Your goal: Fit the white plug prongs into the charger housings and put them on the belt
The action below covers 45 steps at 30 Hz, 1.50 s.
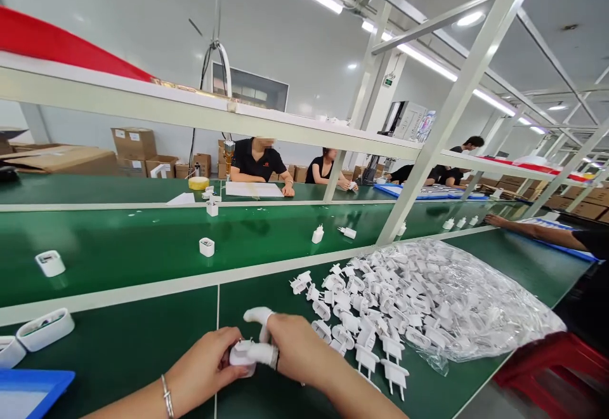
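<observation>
Low in the middle of the head view, my left hand point(204, 365) is closed, pinching a small white charger housing point(240, 358) between thumb and fingers. My right hand point(302, 349) comes in from the right with white covers on two fingertips. One covered finger presses on the top of the housing, while the other stands out apart from it. Whatever lies under that pressing fingertip is mostly hidden. Right beside my right hand spreads a pile of loose white plug caps with pins point(354, 301).
A clear plastic bag point(466, 298) of plug caps lies at right. Beyond it, a green belt point(157, 232) carries several white chargers. Open white housings point(46, 330) and a blue-edged tray point(35, 387) sit at left. A slanted post point(442, 114) rises ahead. Co-workers sit opposite; another person's arm point(537, 230) reaches in at right.
</observation>
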Available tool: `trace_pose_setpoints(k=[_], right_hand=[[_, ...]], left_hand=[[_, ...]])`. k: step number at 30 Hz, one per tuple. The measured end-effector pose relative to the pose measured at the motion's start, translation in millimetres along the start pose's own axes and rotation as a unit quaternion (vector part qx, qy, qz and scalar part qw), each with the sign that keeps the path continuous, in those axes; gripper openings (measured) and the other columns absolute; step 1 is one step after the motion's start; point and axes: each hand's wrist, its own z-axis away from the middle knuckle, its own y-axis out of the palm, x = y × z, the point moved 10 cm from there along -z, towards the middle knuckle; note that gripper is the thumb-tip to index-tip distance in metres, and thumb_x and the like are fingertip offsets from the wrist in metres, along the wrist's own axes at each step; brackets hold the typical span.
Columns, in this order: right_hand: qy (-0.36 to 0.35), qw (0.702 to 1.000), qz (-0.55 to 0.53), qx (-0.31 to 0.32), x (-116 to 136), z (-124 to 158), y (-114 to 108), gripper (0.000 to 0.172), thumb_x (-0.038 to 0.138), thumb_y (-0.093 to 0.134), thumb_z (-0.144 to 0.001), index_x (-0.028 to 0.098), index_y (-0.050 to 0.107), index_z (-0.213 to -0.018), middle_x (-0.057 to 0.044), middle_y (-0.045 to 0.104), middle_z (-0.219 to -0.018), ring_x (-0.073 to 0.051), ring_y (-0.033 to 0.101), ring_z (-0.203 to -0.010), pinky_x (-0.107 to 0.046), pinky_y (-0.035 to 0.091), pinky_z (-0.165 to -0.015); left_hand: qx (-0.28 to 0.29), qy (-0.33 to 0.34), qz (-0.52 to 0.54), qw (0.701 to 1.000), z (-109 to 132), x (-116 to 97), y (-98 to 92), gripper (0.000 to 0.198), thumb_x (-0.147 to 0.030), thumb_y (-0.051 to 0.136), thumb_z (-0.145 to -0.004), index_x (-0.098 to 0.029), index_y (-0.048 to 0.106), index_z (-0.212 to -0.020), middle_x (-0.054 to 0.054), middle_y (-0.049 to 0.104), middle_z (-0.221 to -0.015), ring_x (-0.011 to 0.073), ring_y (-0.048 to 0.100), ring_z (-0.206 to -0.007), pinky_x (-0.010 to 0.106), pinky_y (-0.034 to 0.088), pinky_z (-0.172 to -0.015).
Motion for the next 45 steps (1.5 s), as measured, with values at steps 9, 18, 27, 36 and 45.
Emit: trace_pose_setpoints(k=[9, 18, 27, 36, 45], right_hand=[[-0.066, 0.993, 0.093, 0.015, 31, -11, 15, 0.020, 0.015, 0.068, -0.076, 0.015, 0.061, -0.095, -0.007, 0.065, -0.087, -0.023, 0.064, -0.078, -0.029, 0.048, -0.068], [-0.023, 0.987, 0.155, 0.028, 41, -14, 44, 0.019, 0.011, 0.060, -0.079, 0.011, 0.060, -0.099, -0.015, 0.065, -0.088, -0.024, 0.064, -0.077, -0.029, 0.049, -0.056], [-0.032, 0.994, 0.098, 0.043, -8, -40, -15, 0.034, 0.037, 0.059, -0.089, 0.020, 0.058, -0.118, -0.008, 0.066, -0.100, -0.028, 0.064, -0.088, -0.034, 0.050, -0.070], [0.077, 0.991, 0.110, -0.013, -69, -183, -17, 0.036, 0.030, 0.063, -0.089, 0.013, 0.056, -0.120, -0.014, 0.056, -0.118, -0.025, 0.058, -0.100, -0.040, 0.048, -0.086], [0.089, 0.991, 0.098, -0.023, -79, -218, -3, 0.035, 0.010, 0.055, -0.090, 0.014, 0.053, -0.125, -0.014, 0.052, -0.124, -0.023, 0.059, -0.100, -0.038, 0.050, -0.086]], left_hand=[[-0.038, -0.029, -0.004, 0.999, -2, 15, 0.1, 0.016, -0.027, 0.061, -0.069, -0.019, 0.048, -0.075, 0.001, 0.057, -0.079, 0.0177, 0.055, -0.071, 0.023, 0.036, -0.061], [-0.048, 0.000, 0.013, 0.999, 9, 1, -4.3, 0.014, -0.034, 0.053, -0.078, -0.020, 0.051, -0.075, 0.003, 0.059, -0.079, 0.0190, 0.055, -0.075, 0.024, 0.039, -0.061], [-0.105, -0.024, -0.099, 0.989, -39, 48, -95.3, 0.020, -0.031, 0.058, -0.073, -0.019, 0.064, -0.088, 0.000, 0.063, -0.073, 0.0186, 0.060, -0.069, 0.023, 0.040, -0.063], [-0.222, -0.186, -0.192, 0.938, -74, 163, -207.6, 0.037, -0.037, 0.055, -0.079, -0.017, 0.064, -0.109, 0.009, 0.070, -0.096, 0.0275, 0.065, -0.095, 0.029, 0.049, -0.079], [-0.238, -0.275, -0.238, 0.901, -24, 222, -249.5, 0.040, -0.025, 0.042, -0.083, -0.019, 0.061, -0.117, 0.013, 0.053, -0.134, 0.0346, 0.051, -0.121, 0.051, 0.041, -0.100]])
